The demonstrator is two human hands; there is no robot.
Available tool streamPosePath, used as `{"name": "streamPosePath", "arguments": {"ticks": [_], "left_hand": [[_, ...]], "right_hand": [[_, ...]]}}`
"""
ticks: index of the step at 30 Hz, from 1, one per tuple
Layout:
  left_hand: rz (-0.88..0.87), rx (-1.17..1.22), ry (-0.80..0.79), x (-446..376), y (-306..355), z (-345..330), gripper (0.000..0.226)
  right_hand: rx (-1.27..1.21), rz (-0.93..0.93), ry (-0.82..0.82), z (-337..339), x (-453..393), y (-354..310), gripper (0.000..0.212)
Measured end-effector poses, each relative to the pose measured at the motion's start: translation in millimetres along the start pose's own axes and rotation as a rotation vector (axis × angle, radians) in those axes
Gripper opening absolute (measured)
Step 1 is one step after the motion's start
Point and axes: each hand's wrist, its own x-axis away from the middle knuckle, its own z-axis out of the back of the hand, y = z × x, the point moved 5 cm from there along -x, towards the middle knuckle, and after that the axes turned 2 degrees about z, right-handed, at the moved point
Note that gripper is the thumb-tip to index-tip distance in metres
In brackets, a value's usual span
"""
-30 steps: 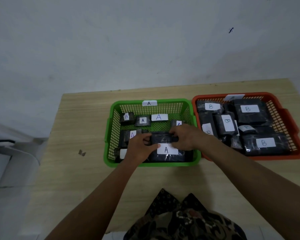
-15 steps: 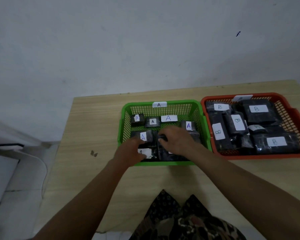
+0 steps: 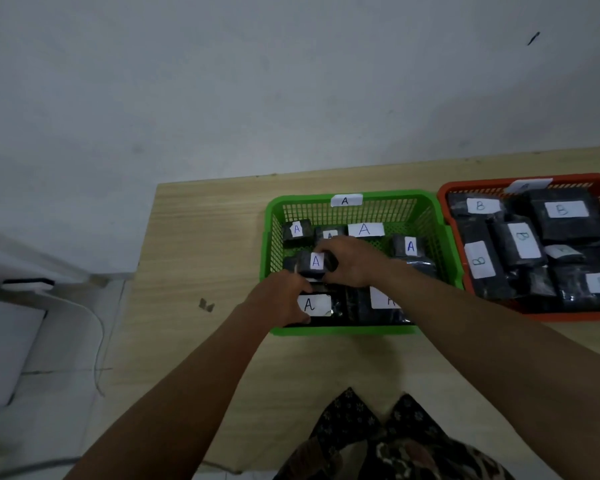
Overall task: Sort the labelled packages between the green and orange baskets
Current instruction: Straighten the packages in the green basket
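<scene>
Both hands have shifted inside the green basket [image 3: 350, 330]: right hand [image 3: 354, 261] now grasps a small package [image 3: 314, 263] labelled A; left hand [image 3: 281, 299] presses another, so tidying continues.

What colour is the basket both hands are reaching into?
Green: the green basket, tagged A, seen clearly in the head view, beside the orange basket.

My right hand [image 3: 355, 261] no longer pins the long black package at the front of the green basket [image 3: 354, 197]; it now sits further back, fingers curled round a small package marked A [image 3: 315, 263], lifted a little above the others. My left hand [image 3: 281, 299] is off that long package too, resting by the front-left package, whose A label [image 3: 313, 304] now shows.
</scene>
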Motion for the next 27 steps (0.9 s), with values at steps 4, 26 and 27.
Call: {"name": "streamPosePath", "arguments": {"ticks": [4,26,27], "left_hand": [[-0.065,0.086,-0.077,-5,-4,17,0.032],[0.001,0.133,0.061,12,-15,26,0.028],[0.010,0.148,0.115,15,-15,31,0.024]], "right_hand": [[-0.275,-0.093,0.326,38,5,17,0.057],[0.048,0.015,0.006,-8,0,-15,0.054],[0.049,0.018,-0.002,-10,1,-16,0.054]]}}
